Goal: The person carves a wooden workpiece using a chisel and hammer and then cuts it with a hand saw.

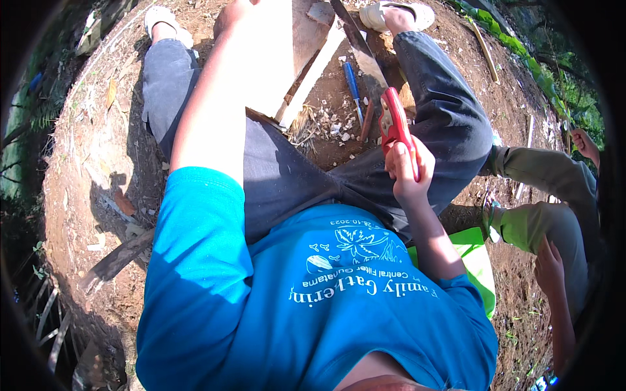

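My right hand [412, 166] is closed round the red handle of a handsaw [392, 117]. The saw's long, stained blade [365, 55] points away from me, and its far end runs out at the top edge. It passes beside a piece of wood [312, 36] with a pale strip along its right side [314, 73]. Glare washes out the wood's left part and much of my left forearm. At the top edge, my left hand [232, 15] is beside the wood; its fingers are cut off or lost in glare.
A slim tool with a blue handle [351, 83] lies on the ground between my legs, among pale wood chips [336, 126]. Another person's legs [551, 176] and hands are close on the right. A dark length of wood [120, 259] lies at left, and a bright green thing [475, 260] is beside my right elbow.
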Motion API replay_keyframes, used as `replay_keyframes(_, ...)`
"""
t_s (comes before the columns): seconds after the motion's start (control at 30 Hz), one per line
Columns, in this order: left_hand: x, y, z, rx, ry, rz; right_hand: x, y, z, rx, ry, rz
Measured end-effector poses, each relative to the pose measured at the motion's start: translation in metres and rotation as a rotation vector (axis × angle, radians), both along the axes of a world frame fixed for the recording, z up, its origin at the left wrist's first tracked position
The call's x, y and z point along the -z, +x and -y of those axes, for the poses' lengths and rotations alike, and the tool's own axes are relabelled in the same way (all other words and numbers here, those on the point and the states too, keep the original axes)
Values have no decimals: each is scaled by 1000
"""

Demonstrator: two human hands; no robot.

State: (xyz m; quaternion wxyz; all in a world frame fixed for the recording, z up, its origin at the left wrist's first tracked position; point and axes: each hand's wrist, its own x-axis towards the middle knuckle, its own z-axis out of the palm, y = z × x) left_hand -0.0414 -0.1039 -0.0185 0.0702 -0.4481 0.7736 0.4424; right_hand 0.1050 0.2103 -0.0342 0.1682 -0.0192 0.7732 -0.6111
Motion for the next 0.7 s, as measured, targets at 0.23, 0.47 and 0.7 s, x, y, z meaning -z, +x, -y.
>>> replay_keyframes(0.23, -20, -10, -17, -76, 101, 63, 52, -128, 95, 49, -92, -141)
replay_keyframes(0.47, 32, -18, 4, 284, -282, 177, 32, 1, 6, 3, 30, -97)
replay_keyframes(0.7, 127, -45, 82, 321, -282, 137, 68, -81, 59, 23, -49, -235)
